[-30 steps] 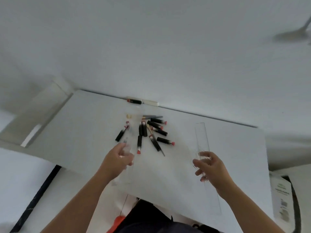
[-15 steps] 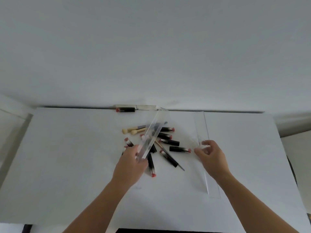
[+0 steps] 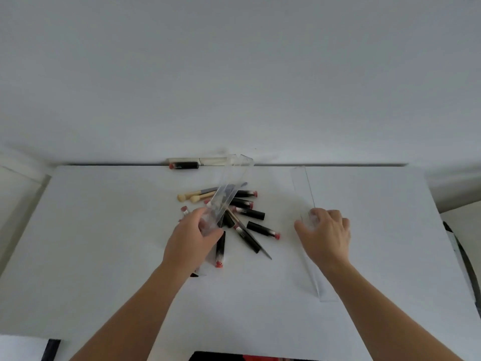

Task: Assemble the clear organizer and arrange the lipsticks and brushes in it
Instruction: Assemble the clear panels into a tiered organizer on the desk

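Observation:
My left hand (image 3: 191, 237) grips the near end of a long clear organizer piece (image 3: 230, 190), which is lifted and tilted up away from me over the pile. Under it, several black lipsticks (image 3: 250, 213) with pink ends and two cream-tipped brushes (image 3: 194, 197) lie scattered mid-table. A second long clear piece (image 3: 303, 190) lies flat on the right, running from the back edge toward me. My right hand (image 3: 324, 234) rests on its middle with fingers curled around it.
The white table (image 3: 104, 230) stands against a white wall. One black lipstick (image 3: 183, 165) and a cream tube (image 3: 213, 160) lie at the table's back edge. A dark object (image 3: 466, 264) sits beyond the right edge.
The left hand has raised the clear piece further, so it now tilts more steeply toward the wall. The right hand has settled onto the right clear piece. The view has steadied.

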`<state>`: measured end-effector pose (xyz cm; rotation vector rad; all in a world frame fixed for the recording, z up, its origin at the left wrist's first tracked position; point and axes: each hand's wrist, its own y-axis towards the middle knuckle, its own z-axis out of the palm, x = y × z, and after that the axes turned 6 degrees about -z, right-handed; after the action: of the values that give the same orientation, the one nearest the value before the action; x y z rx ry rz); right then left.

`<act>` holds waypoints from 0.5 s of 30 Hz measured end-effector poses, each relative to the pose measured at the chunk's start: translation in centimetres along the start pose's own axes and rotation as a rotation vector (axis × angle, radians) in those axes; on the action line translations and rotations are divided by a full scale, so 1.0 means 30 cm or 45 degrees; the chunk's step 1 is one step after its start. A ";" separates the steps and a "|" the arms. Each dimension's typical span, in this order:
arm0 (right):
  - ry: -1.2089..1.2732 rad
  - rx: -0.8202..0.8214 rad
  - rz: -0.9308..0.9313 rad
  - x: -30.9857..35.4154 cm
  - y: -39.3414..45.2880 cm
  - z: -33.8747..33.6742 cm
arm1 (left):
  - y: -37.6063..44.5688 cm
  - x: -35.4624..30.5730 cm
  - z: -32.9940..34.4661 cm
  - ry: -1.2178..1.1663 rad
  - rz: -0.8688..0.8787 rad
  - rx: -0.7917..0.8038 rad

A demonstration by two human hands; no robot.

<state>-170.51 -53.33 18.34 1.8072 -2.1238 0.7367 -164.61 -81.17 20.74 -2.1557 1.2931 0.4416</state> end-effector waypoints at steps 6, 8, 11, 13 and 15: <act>-0.029 -0.019 -0.093 -0.022 0.022 -0.006 | 0.015 0.000 -0.012 -0.021 0.090 -0.148; -0.044 -0.005 -0.135 -0.026 0.031 -0.007 | 0.018 0.011 -0.016 -0.004 0.120 -0.209; -0.127 0.020 -0.223 -0.034 0.044 -0.009 | 0.033 0.028 -0.011 -0.019 0.153 -0.296; -0.164 0.044 -0.277 -0.034 0.050 -0.010 | 0.047 0.039 -0.007 -0.007 0.195 -0.339; -0.182 0.042 -0.312 -0.035 0.054 -0.006 | 0.067 0.055 -0.002 0.043 0.247 -0.370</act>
<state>-171.89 -52.18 17.62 2.1467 -1.9320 0.6016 -165.60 -83.05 19.26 -2.2870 1.5449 0.7130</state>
